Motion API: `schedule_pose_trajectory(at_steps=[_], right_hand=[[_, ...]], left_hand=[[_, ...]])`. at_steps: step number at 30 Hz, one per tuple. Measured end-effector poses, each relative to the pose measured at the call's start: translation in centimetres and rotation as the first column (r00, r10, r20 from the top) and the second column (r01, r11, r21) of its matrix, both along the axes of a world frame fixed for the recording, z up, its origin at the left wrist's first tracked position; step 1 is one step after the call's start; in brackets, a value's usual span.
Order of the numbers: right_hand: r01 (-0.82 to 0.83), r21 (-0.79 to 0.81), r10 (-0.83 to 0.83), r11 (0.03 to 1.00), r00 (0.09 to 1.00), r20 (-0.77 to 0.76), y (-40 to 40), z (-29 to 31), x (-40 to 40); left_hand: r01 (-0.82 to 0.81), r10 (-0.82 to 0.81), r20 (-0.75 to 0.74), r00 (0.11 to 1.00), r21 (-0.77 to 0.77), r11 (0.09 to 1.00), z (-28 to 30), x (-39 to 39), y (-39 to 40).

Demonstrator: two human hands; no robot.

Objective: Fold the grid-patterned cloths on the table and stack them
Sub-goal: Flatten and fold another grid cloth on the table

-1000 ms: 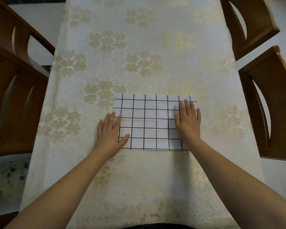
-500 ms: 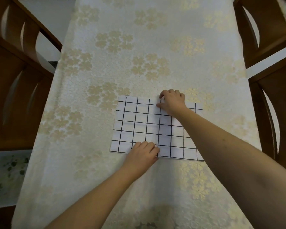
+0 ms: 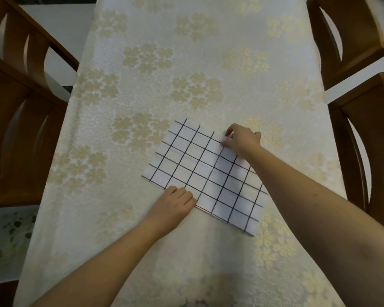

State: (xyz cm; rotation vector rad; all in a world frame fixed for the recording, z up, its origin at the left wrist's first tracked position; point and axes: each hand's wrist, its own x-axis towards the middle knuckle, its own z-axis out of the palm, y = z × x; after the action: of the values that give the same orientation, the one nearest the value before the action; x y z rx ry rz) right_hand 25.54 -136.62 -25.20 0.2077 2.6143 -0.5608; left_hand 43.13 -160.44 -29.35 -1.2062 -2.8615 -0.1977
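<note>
Around the floral-clothed table (image 3: pixel 186 63) stand wooden chairs (image 3: pixel 20 120).

White cloth (image 3: pixel 200 171) with black grid lines lies on a cream tablecloth (image 3: pixel 186 63) patterned with beige flowers.

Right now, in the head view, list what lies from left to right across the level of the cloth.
wooden chair → left hand → grid-patterned cloth → right hand → second wooden chair.

Single head-worn view, looking steeply down, close over the table (image 3: pixel 208 41)
</note>
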Motion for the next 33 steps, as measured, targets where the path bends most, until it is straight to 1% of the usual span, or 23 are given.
schedule_pose_trajectory(at_steps=[5, 8, 10, 14, 16, 17, 19, 21, 24, 27, 29, 33], right_hand=[[0.133, 0.009, -0.133, 0.991, 0.988, 0.073, 2.6, 0.6, 3.4], [0.226, -0.056, -0.218, 0.973, 0.969, 0.117, 3.6, 0.5, 7.2], [0.271, -0.1, -0.259, 0.957, 0.958, 0.126, 4.0, 0.4, 10.1], [0.31, -0.146, -0.295, 0.939, 0.948, 0.118, 4.2, -0.2, 14.3], [0.317, -0.132, -0.308, 0.939, 0.948, 0.085, 4.2, -0.3, 14.9], [0.331, -0.134, -0.325, 0.934, 0.944, 0.064, 4.2, -0.4, 14.9], [0.363, -0.16, -0.366, 0.918, 0.93, 0.01, 4.1, -0.3, 14.3], [0.37, -0.19, -0.385, 0.909, 0.922, -0.047, 4.1, -0.3, 13.2], [0.327, -0.19, -0.352, 0.926, 0.929, -0.112, 3.8, -0.5, 10.9], [0.234, -0.12, -0.251, 0.965, 0.957, -0.148, 3.4, -0.7, 8.4], [0.165, -0.052, -0.171, 0.985, 0.971, -0.166, 3.2, -0.7, 6.7], [0.049, 0.014, -0.045, 0.999, 0.98, -0.194, 2.8, -0.8, 4.1]], left_hand=[[-0.112, 0.112, 0.02, 0.994, 0.034, 0.993, 0.9, -1.2, -2.8], [-0.236, 0.238, 0.08, 0.968, -0.03, 0.971, 0.9, -2.0, -4.0], [-0.321, 0.323, 0.105, 0.941, -0.031, 0.946, 0.6, -2.7, -4.6], [-0.459, 0.437, 0.178, 0.882, 0.109, 0.882, 0.5, -3.4, -4.5], [-0.538, 0.495, 0.248, 0.833, 0.147, 0.83, 0.8, -3.7, -4.1], [-0.588, 0.532, 0.295, 0.794, 0.148, 0.795, 0.9, -4.0, -3.9], [-0.681, 0.592, 0.398, 0.701, 0.126, 0.722, 1.2, -4.5, -3.4], [-0.732, 0.613, 0.479, 0.628, 0.096, 0.674, 1.5, -5.0, -3.0], [-0.755, 0.62, 0.54, 0.569, 0.044, 0.655, 1.8, -5.5, -2.8], [-0.804, 0.607, 0.633, 0.48, 0.041, 0.593, 1.9, -6.8, -2.9], [-0.812, 0.599, 0.642, 0.479, 0.063, 0.581, 2.0, -8.3, -2.8], [-0.828, 0.598, 0.648, 0.472, 0.094, 0.552, 2.5, -12.6, -2.2]])
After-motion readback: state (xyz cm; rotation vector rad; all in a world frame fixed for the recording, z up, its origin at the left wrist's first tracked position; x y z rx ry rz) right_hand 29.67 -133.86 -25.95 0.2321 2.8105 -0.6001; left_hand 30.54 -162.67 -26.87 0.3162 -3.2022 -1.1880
